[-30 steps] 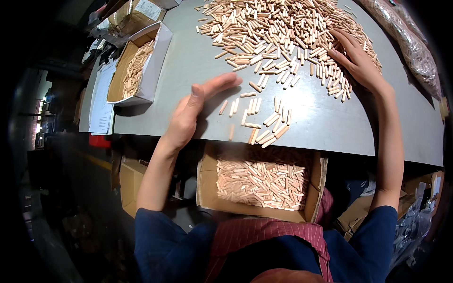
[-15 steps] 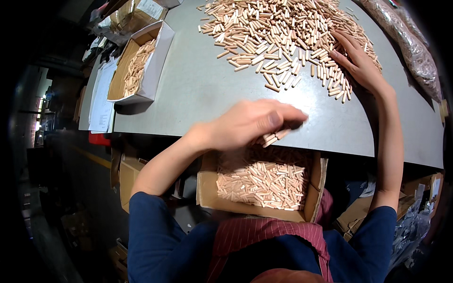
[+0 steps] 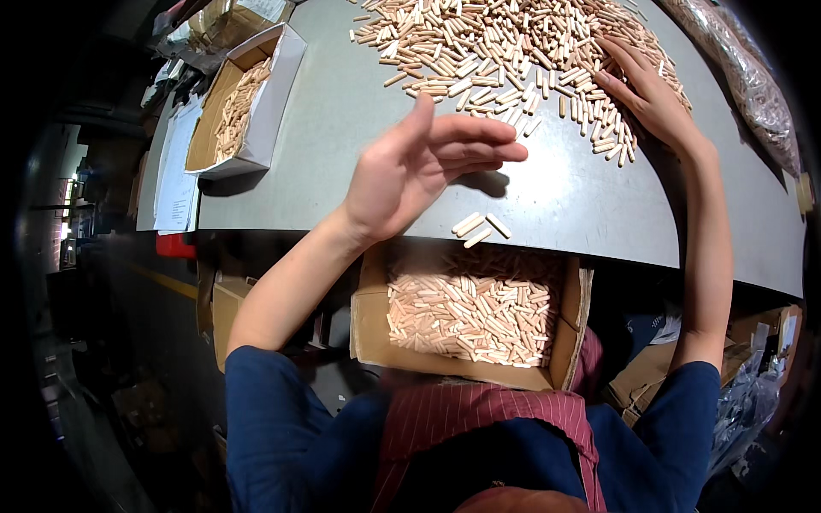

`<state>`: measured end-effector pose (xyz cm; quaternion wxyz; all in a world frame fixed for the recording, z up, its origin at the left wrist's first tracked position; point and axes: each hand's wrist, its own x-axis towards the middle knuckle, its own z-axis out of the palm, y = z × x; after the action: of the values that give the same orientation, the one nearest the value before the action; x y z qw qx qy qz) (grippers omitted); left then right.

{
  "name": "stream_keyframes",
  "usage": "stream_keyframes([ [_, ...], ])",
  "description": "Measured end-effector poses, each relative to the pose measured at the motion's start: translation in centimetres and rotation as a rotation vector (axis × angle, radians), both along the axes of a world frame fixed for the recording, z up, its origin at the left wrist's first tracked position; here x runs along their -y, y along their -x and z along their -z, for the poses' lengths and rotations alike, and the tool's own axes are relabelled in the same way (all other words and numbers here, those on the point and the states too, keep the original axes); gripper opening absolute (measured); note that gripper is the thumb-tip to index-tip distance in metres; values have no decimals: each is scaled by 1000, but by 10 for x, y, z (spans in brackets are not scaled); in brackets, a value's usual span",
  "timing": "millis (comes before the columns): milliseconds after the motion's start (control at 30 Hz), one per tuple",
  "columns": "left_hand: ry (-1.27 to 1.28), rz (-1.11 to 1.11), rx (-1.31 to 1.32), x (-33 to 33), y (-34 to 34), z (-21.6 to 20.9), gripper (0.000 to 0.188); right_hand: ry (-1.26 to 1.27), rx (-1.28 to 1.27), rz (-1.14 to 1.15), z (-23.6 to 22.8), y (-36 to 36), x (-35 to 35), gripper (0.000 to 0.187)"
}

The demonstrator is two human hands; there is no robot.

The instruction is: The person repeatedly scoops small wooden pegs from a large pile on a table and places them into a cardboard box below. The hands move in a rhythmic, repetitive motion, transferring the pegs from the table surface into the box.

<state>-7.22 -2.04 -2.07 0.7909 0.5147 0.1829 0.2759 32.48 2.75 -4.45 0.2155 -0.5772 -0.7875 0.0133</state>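
Observation:
My left hand [image 3: 419, 167] is raised over the grey table, empty, thumb up and fingers stretched to the right. Just below it, a few loose wooden dowels [image 3: 479, 228] lie by the table's front edge. A wide heap of wooden dowels [image 3: 505, 51] spreads over the far part of the table. My right hand [image 3: 646, 94] rests with spread fingers on the right side of that heap. Beneath the table edge, close to my body, a cardboard box [image 3: 462, 369] holds a mass of the same dowels; its far end is in shadow under the tabletop.
At the left stands a white carton [image 3: 280, 103] partly filled with dowels, beside printed sheets [image 3: 177, 171]. A clear plastic bag [image 3: 744, 81] lies along the table's right side. Cardboard and plastic wrap [image 3: 744, 427] are at the lower right. A wrapped package [image 3: 224, 34] sits at the back left.
My left hand has swung up and away from the table edge, turning and opening out. Dowels that were under it now lie uncovered by the edge. My right hand stays on the heap.

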Motion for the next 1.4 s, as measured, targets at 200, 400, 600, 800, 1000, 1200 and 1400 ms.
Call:
stream_keyframes([
  [200,-278,284,-148,28,2,-10,70,-26,25,-18,1,-5,-2,66],
  [400,-247,232,-222,17,9,-26,53,-19,29,-19,0,-2,0,69],
  [600,-1010,-446,-504,-88,-5,-5,40,-35,54,-22,-1,1,-1,67],
  [800,-1430,-483,-885,-145,-8,31,54,-30,25,-15,-5,7,3,72],
  [1000,-1520,-241,-973,-92,-19,21,77,-40,31,-8,-7,8,6,70],
  [1200,-1596,-146,-972,-37,-25,11,73,-51,32,-18,-5,6,4,70],
  [1400,-1632,-46,-959,10,-16,6,82,-34,29,-4,-8,10,5,70],
])
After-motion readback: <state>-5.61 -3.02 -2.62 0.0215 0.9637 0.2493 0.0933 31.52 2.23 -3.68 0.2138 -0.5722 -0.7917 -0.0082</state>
